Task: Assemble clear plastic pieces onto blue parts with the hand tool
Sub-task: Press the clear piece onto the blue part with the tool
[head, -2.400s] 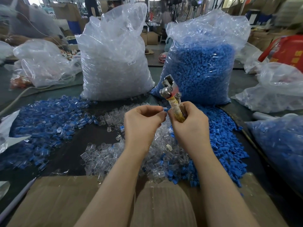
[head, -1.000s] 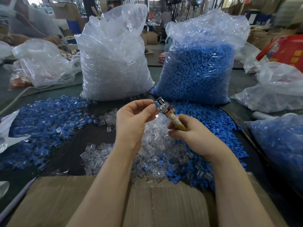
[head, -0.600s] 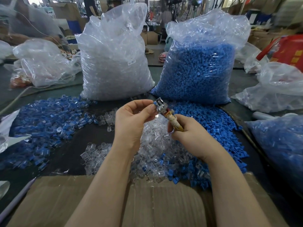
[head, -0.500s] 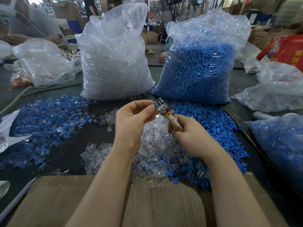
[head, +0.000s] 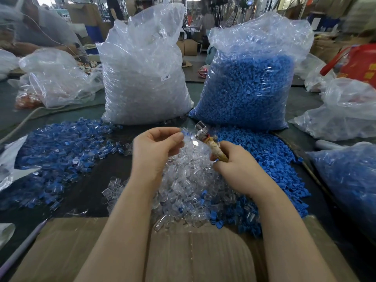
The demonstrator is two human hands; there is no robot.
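Observation:
My left hand pinches a small blue part with a clear piece between thumb and fingertips, just left of the tool's metal head. My right hand grips the tape-wrapped handle of the hand tool, whose metal head points up and left. Beneath both hands lies a pile of clear plastic pieces. Loose blue parts spread out to the right. A heap of joined blue and clear pieces lies at the left.
A big bag of clear pieces and a big bag of blue parts stand behind the piles. A cardboard box flap lies at the near edge. More plastic bags sit right and left. Another person works at the far left.
My left hand has drawn the small piece slightly left, away from the tool's head. The tool's head was touching that piece before; now a small gap shows. My right hand barely moved.

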